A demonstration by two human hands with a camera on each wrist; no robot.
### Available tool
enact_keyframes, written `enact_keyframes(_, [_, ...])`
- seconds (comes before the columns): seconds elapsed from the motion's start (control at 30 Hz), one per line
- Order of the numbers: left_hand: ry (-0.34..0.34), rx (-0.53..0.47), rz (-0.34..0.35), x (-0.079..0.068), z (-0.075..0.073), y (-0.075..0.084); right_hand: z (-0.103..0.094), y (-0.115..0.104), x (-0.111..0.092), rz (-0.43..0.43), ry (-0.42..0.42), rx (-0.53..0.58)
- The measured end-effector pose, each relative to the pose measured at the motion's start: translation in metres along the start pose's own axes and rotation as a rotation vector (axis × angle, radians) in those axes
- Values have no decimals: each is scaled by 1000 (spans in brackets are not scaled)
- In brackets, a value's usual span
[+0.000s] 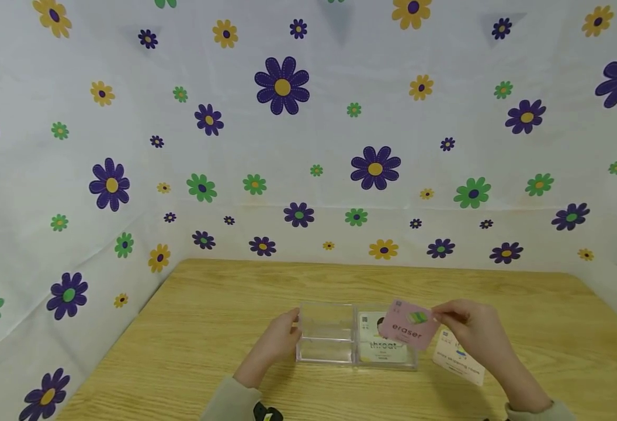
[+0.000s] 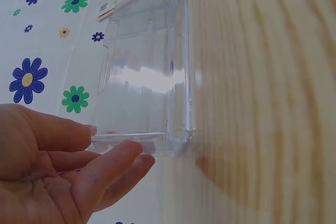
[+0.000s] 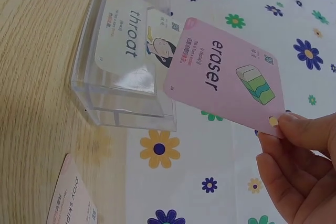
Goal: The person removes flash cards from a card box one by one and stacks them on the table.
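Between thumb and fingers my right hand (image 1: 471, 327) pinches one corner of a pink flashcard (image 3: 226, 72) that reads "eraser" and shows a green eraser. The card is held above the right side of a clear plastic box (image 1: 326, 351) with two compartments. In its right compartment lies a pale green "throat" card (image 1: 384, 354), partly covered by the pink one in the head view. My left hand (image 2: 68, 166) grips the box's left end, thumb on the upper rim and fingers against the outer wall. The left compartment shows no card.
A cream card (image 1: 458, 365) about a skipping rope lies on the wooden table (image 1: 224, 292) to the right of the box, under my right wrist. A white cloth (image 1: 319, 128) with flower prints hangs behind and at the sides.
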State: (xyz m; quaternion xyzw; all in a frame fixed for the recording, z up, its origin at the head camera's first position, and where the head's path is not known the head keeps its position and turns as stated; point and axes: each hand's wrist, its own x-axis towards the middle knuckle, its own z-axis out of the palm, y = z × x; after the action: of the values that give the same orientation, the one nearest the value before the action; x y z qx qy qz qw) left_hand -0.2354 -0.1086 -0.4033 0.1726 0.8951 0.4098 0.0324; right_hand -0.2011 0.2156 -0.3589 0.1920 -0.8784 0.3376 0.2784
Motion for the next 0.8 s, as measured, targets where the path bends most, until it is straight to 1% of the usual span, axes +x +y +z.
enact_keyframes(0.37, [5,-4,5,1,0,-1,-5,6,2,154,-113,8])
enact_keyframes(0.47, [6,-3,1,0,0,-1,-5,7,2,175,-140,2])
enact_keyframes(0.63, [5,13,0,1,0,-2,-5,9,2,196,-159,19])
enact_keyframes(0.8, [13,19,2,1,0,-2,-7,10,3,199,-175,28])
